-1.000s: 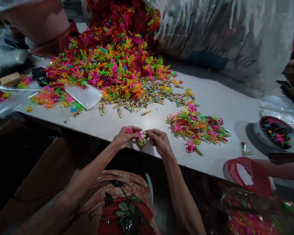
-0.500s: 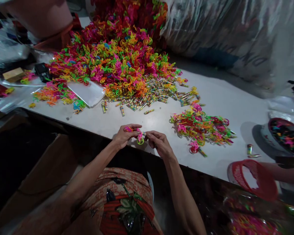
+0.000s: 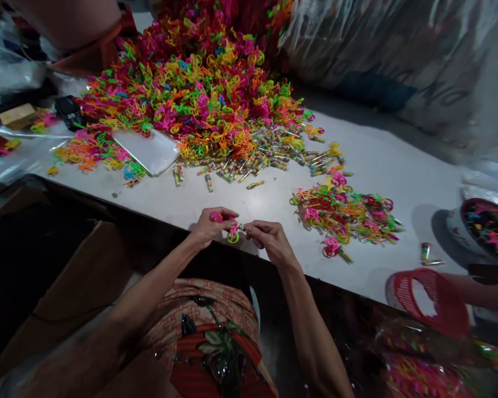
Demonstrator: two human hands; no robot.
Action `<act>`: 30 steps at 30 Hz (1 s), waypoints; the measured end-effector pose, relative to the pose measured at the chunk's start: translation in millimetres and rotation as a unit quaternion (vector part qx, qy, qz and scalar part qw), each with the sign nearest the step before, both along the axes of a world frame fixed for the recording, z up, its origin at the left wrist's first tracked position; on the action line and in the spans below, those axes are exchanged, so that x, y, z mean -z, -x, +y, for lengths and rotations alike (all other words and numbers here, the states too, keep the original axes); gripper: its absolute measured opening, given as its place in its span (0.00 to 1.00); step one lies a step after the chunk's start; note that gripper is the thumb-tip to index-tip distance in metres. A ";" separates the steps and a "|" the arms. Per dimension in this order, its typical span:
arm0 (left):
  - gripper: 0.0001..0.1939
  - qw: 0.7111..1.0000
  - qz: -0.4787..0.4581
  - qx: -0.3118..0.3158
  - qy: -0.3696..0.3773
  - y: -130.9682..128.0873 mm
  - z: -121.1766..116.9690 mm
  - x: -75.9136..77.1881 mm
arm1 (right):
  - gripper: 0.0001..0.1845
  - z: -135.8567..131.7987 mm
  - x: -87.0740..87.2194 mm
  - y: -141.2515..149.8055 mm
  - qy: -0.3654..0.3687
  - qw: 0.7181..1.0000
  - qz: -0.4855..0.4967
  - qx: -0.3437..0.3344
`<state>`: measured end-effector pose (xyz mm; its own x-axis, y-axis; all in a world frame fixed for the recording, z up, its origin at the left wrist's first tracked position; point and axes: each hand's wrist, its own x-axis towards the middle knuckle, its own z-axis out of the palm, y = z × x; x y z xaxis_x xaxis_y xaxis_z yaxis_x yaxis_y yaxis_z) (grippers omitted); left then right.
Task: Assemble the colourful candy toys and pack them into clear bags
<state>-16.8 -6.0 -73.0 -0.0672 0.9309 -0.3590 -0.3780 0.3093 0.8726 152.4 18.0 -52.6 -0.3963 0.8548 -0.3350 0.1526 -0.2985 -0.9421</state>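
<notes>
Close to the table's front edge, my left hand (image 3: 207, 226) is closed on small bright plastic toys, with a pink and green one (image 3: 233, 232) showing at the fingertips. Between the thumb and fingers of my right hand (image 3: 269, 237) is pinched a small printed tube (image 3: 241, 227), its end against the toy. Beyond my hands lie several loose tubes (image 3: 255, 184) of the same kind. To the right sits a low pile of toys with tubes attached (image 3: 344, 215).
A large heap of colourful plastic toys (image 3: 199, 94) covers the back of the table (image 3: 149, 204). A clear plastic bag (image 3: 151, 152) lies before it. At right are a red basket (image 3: 431, 304) by another person's arm (image 3: 489, 292), and a bowl (image 3: 460, 232). A phone (image 3: 69, 112) lies left.
The view has shifted slightly. Both hands stay together in nearly the same place, with the tube still held against the pink and green toy.
</notes>
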 end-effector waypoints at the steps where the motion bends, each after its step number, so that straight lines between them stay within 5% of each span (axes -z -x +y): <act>1: 0.14 1.000 0.027 -0.003 -0.004 -0.2 0.5 1.2 | 0.17 -2.7 1.0 0.7 -0.013 1.000 -0.022 0.003; 7: 0.17 0.998 -0.014 0.023 0.063 1.2 5.9 7.0 | 0.22 -10.6 13.7 -2.3 -0.028 0.999 -0.037 0.005; 12: 0.10 0.997 0.048 0.012 0.054 -3.4 12.3 7.5 | 0.21 10.8 3.7 -8.5 -0.240 0.950 -0.199 0.020; 15: 0.05 0.992 0.105 0.060 0.029 -7.4 14.5 4.6 | 0.18 23.9 -5.2 0.6 -0.293 0.935 -0.199 -0.010; 18: 0.06 0.990 0.111 0.082 0.010 -6.8 12.5 1.5 | 0.14 26.1 -6.4 12.1 -0.272 0.948 -0.155 -0.052; 23: 0.14 0.999 0.024 0.025 0.032 1.2 4.1 0.9 | 0.16 17.7 0.1 9.9 -0.069 0.996 -0.018 0.045; 30: 0.18 0.997 -0.064 -0.025 0.032 -6.0 -0.2 -3.1 | 0.16 6.4 3.7 8.3 0.007 0.989 0.065 0.129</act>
